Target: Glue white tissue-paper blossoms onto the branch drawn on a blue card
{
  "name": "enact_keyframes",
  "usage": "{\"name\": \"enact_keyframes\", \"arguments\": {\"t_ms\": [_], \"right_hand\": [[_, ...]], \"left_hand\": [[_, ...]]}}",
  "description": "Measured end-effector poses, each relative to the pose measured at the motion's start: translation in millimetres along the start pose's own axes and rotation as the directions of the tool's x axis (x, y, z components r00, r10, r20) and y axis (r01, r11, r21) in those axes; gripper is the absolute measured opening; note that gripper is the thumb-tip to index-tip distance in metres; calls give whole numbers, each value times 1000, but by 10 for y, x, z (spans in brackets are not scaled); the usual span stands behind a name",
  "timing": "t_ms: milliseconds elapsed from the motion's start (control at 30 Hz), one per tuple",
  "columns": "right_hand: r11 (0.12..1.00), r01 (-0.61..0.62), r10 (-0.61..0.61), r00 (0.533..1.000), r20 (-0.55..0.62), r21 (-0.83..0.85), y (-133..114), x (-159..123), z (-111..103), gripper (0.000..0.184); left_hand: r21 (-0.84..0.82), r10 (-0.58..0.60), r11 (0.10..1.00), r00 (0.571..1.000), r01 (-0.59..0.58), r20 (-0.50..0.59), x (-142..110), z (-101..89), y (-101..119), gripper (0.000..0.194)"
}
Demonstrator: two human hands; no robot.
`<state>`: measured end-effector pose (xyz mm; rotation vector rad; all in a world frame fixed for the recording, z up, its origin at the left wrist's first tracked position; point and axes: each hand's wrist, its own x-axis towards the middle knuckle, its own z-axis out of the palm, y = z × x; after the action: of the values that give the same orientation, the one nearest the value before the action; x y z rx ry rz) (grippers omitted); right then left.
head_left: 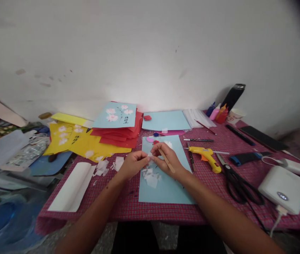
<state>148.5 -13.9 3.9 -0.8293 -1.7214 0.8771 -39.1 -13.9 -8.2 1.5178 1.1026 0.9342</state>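
Observation:
My left hand (135, 164) and my right hand (169, 162) meet over a light blue sheet (165, 195), thumbs and fingers pinched. Between their fingertips is a small piece of thin white paper (150, 155), partly hidden by the fingers. A flat wooden stick (167, 161) is also tucked in my right hand, slanting across it. Torn white paper scraps (151, 179) lie on the blue sheet just below my fingers. Beyond the hands, a pink paint blob (150, 139) and a white petal-like shape (169, 144) show near the sheet's top.
To the right lie a yellow glue gun (205, 155), black scissors (241, 183) and a white power bank (283, 188). Paint bottles (221, 113) stand at the back. A folded white paper (71, 187), yellow sheets (86, 144) and a red paper stack (123, 135) are at left.

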Motion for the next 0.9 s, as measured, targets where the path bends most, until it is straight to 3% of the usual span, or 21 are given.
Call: {"name": "enact_keyframes", "arguments": {"t_ms": [167, 700, 900], "right_hand": [[998, -49, 51, 998, 35, -39, -6, -11, 20, 6], [981, -184, 190, 974, -123, 57, 70, 24, 3, 8], [983, -179, 183, 968, -170, 42, 135, 13, -5, 8]], "left_hand": [[39, 23, 999, 1000, -24, 19, -37, -5, 31, 27], [87, 10, 996, 1000, -10, -2, -67, 5, -2, 24], [-51, -18, 999, 999, 16, -31, -88, 2, 23, 23]]}}
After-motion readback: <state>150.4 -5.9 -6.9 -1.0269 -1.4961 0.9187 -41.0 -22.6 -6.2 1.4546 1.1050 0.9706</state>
